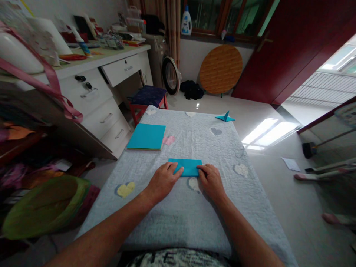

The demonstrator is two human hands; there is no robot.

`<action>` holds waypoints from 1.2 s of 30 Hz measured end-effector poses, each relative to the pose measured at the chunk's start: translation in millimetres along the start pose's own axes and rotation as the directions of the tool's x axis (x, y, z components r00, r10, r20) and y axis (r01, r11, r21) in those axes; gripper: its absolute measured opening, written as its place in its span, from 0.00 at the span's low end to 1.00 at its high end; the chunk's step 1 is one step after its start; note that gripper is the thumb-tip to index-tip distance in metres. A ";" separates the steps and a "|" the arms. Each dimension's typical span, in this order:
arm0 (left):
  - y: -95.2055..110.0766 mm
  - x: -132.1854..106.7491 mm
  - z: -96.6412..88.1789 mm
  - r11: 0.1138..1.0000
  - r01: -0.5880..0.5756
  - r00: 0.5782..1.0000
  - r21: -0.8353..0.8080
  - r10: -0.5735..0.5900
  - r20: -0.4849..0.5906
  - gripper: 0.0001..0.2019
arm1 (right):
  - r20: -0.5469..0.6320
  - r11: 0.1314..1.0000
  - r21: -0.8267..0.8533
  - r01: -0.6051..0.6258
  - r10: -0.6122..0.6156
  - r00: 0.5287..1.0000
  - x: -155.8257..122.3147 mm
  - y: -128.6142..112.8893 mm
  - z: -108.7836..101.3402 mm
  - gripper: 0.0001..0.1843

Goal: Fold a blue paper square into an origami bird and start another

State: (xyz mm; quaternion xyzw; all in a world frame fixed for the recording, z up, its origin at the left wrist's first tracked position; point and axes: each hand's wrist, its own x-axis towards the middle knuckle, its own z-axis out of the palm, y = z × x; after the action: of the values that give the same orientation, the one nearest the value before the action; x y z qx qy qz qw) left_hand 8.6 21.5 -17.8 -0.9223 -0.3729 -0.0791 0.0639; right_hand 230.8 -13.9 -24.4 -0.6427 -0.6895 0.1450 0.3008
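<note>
A folded sheet of blue paper (188, 166) lies flat on the cloth-covered table as a narrow rectangle, its long side running left to right. Over its left end rests my left hand (164, 177), fingers curled and thumb on the paper. My right hand (210, 178) grips the right edge between thumb and bent fingers. Some fingertips of both hands are hard to make out. Beyond the left hand sits a stack of square blue paper (147, 136), with other colours thinly showing along its front edge. At the far right corner stands a small folded blue paper shape (225, 117) with a raised point.
A pale patterned cloth (172, 218) covers the table. Beyond its far left corner is a red stool (148, 97), near a white desk (97, 94) with drawers. A green-lined bin (44, 207) stands at the left. Tiled floor (267, 155) lies to the right.
</note>
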 end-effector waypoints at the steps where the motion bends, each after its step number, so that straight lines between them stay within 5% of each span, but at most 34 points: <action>1: 0.4 -0.2 0.1 1.000 0.004 1.000 -0.001 -0.004 0.001 0.19 | 0.008 1.000 -0.028 -0.014 0.014 1.000 0.1 -0.9 0.4 0.15; 14: 13.5 -5.3 -7.4 0.996 0.004 0.998 0.093 -0.009 0.061 0.24 | 0.022 0.970 -0.238 -0.038 0.045 0.999 0.0 -13.5 -2.8 0.13; 18: 14.8 -5.6 -7.8 0.996 -0.002 0.998 0.093 -0.004 0.064 0.23 | 0.062 0.904 -0.402 0.142 -0.128 0.990 -0.2 -22.4 -3.6 0.10; 23: 15.5 -4.9 -7.7 0.993 -0.027 0.998 0.119 0.020 0.060 0.20 | 0.287 0.866 -0.281 0.414 -0.336 0.897 0.5 -29.3 1.5 0.15; 29: 12.3 -9.8 -7.8 0.995 -0.033 0.999 0.096 0.028 0.045 0.18 | 0.325 0.870 -0.257 0.421 -0.333 0.885 -1.3 -45.2 -5.3 0.15; 36: -2.0 -44.1 -14.3 0.995 -0.034 0.997 0.093 0.027 0.075 0.23 | 0.353 0.845 -0.350 0.404 -0.281 0.892 -9.2 -59.5 -3.2 0.24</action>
State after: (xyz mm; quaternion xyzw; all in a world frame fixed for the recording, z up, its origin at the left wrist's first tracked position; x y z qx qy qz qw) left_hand -25.5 -9.5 -12.2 -0.9261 -0.3642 -0.0266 0.0947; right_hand 185.2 -31.3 10.8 -0.5284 -0.8452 0.0308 0.0748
